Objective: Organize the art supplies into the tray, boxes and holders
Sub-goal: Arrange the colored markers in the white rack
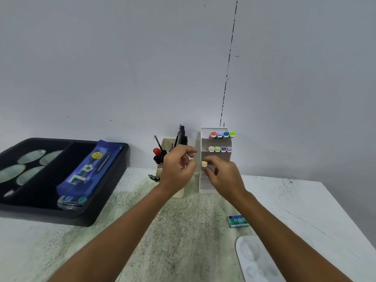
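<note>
A white tiered marker rack stands against the wall, with four coloured marker ends in each of its top two rows. In the third row sits a yellow-capped marker. Right beside it a dark green marker end is pinched by the fingertips of my right hand. My left hand hovers just left of the rack with its fingers curled around a small reddish marker, mostly hidden in the hand. The rack's lower rows are hidden behind my right hand.
A cream pen holder with markers and brushes stands behind my left hand. A black tray at left holds a blue pencil case and oval palettes. A green staples box and a white paint palette lie near right.
</note>
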`<state>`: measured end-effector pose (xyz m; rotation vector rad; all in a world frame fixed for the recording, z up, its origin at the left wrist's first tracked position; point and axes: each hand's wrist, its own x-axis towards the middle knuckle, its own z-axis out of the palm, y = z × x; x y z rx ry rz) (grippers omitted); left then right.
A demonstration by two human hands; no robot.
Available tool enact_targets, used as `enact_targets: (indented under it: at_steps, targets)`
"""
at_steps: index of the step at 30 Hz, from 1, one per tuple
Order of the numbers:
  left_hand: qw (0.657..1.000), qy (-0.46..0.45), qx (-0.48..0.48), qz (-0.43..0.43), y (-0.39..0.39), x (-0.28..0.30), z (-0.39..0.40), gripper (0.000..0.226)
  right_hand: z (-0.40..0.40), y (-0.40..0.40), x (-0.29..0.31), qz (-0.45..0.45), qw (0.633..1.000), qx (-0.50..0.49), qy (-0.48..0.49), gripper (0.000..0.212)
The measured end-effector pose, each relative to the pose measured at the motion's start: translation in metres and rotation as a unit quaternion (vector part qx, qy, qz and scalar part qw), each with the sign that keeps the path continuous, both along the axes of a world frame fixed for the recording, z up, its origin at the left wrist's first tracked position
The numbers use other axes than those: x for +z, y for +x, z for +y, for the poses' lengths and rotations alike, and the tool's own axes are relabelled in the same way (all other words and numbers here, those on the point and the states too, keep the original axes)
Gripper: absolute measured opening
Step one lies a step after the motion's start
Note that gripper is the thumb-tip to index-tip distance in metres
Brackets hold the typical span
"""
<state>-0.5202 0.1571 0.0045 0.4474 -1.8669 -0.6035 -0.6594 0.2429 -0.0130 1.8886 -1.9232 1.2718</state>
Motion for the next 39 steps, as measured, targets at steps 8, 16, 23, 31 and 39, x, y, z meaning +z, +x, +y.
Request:
enact_targets:
  at_steps: [8, 16, 23, 31, 39]
  targets:
    - [0.998, 0.013, -0.026, -0.052, -0.004, -0.009, 0.002, 0.021, 0.016, -0.003, -0.007, -0.043, 0.988, -0.003, -0.150, 0.011]
    - [0.958, 0.285, -0.029, -0.015, -0.024, -0.013, 0.033, 0.045, 0.015, -0.031, -0.017, -0.469, 0.882, -0.048, -0.018, 0.032]
    - [0.933, 0.351, 0.014, 0.076, -0.037, -0.027, 0.034, 0.029, 0.017, -0.026, -0.018, -0.517, 0.856, 0.001, 0.009, 0.031]
    - [0.904, 0.402, 0.047, 0.138, -0.051, -0.031, 0.038, 0.027, 0.017, -0.025, -0.027, -0.497, 0.868, 0.006, -0.001, 0.028]
    - [0.834, 0.517, 0.020, 0.189, -0.050, -0.039, 0.039, 0.026, 0.019, -0.023, -0.022, -0.541, 0.841, 0.008, -0.009, 0.029]
